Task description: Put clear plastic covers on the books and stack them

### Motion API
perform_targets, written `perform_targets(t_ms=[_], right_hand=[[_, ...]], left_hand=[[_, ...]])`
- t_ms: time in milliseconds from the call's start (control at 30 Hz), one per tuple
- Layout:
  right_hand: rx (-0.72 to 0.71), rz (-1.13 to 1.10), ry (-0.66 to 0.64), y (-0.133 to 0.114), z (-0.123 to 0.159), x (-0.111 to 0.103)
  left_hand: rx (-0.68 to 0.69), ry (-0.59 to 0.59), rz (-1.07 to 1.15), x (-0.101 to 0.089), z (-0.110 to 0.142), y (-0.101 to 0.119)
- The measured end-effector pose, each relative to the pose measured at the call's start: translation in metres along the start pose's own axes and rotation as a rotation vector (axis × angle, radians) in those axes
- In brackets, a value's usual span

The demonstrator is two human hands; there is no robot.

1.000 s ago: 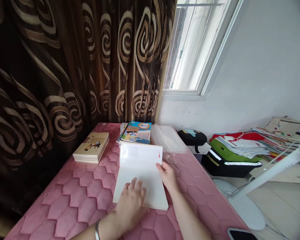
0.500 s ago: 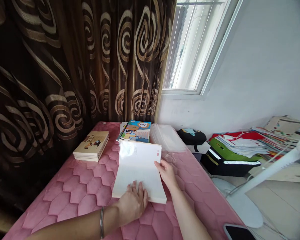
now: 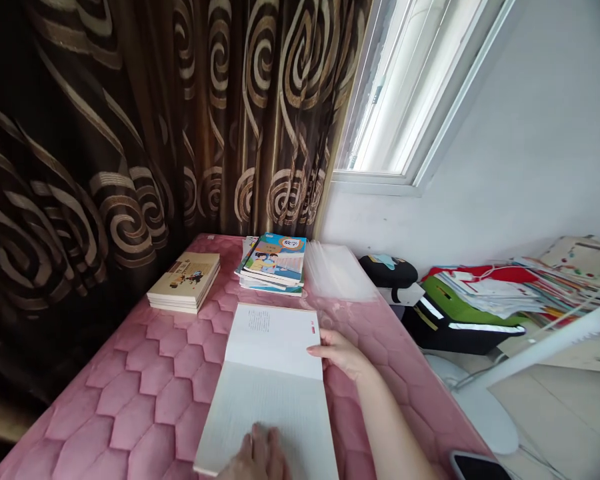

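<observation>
An open book [image 3: 277, 353] lies on the pink quilted mattress [image 3: 160, 373], its cover folded away from me and its pages towards me. Small print and a red mark show on the inside of the cover. My right hand [image 3: 341, 352] holds the cover's right edge, thumb on top and fingers underneath. At the bottom of the frame my left hand [image 3: 260, 457] rests over the lower page, fingers stretched out and a little blurred. The wrist of that hand is out of frame.
Beige books [image 3: 185, 280] are stacked at the left, near the patterned curtain [image 3: 260, 120]. Beyond the open book lie a pile of textbooks [image 3: 275, 260] and clear plastic covers [image 3: 337, 270]. A phone [image 3: 480, 465] sits at the mattress's right edge, by a white lamp [image 3: 545, 340].
The open book has come nearer to me, and its cover now lies flatter. My left hand has moved down towards the frame's bottom edge. My right hand still holds the cover.
</observation>
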State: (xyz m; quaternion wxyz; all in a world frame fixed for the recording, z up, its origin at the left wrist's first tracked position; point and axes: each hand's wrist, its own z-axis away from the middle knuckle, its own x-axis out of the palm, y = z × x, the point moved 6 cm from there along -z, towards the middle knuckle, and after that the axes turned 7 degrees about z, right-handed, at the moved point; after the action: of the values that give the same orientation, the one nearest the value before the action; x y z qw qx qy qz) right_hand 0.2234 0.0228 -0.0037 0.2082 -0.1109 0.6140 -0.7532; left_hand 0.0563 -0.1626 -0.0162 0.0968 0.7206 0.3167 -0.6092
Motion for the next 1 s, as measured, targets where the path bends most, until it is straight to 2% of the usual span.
perform_targets(t_ms=[33, 67, 200, 233, 300, 367, 533, 633, 700, 767, 867, 933, 1000], right_hand=[[0.010, 0.018, 0.010, 0.000, 0.000, 0.000], [0.013, 0.030, 0.018, -0.001, 0.000, 0.000], [0.019, 0.031, 0.032, -0.003, 0.001, -0.001], [0.033, 0.034, 0.037, -0.002, 0.001, -0.001], [0.075, 0.054, 0.064, 0.001, 0.000, -0.002], [0.132, 0.099, 0.129, 0.007, -0.002, -0.005], [0.227, 0.296, 0.364, 0.020, -0.006, -0.016], [0.168, 0.640, 0.549, 0.006, -0.002, -0.019], [0.064, 0.936, 0.608, -0.013, 0.001, -0.008], [-0.061, 1.132, 0.543, -0.030, 0.002, 0.016], [-0.173, 1.197, 0.316, -0.036, -0.001, 0.059], [-0.118, 1.212, 0.177, -0.027, -0.005, 0.080], [-0.020, 1.240, 0.090, -0.016, -0.008, 0.091]], left_hand=[[0.029, -0.004, 0.035, -0.006, -0.005, -0.003], [0.000, -0.024, 0.069, -0.012, -0.010, -0.012], [-0.399, -0.166, 0.188, -0.026, -0.026, -0.070], [-0.460, -0.196, 0.211, -0.025, -0.027, -0.080], [-0.496, -0.250, 0.255, -0.017, -0.028, -0.093], [-0.487, -0.266, 0.278, -0.008, -0.028, -0.096], [-0.502, -0.217, 0.322, 0.007, -0.025, -0.096], [-0.519, -0.249, 0.363, 0.012, -0.025, -0.097], [-0.521, -0.269, 0.383, 0.012, -0.026, -0.098], [-0.520, -0.277, 0.402, 0.009, -0.027, -0.098], [-0.527, -0.300, 0.429, 0.001, -0.030, -0.100], [-0.537, -0.315, 0.445, -0.001, -0.029, -0.101], [-0.542, -0.291, 0.459, -0.001, -0.028, -0.101]])
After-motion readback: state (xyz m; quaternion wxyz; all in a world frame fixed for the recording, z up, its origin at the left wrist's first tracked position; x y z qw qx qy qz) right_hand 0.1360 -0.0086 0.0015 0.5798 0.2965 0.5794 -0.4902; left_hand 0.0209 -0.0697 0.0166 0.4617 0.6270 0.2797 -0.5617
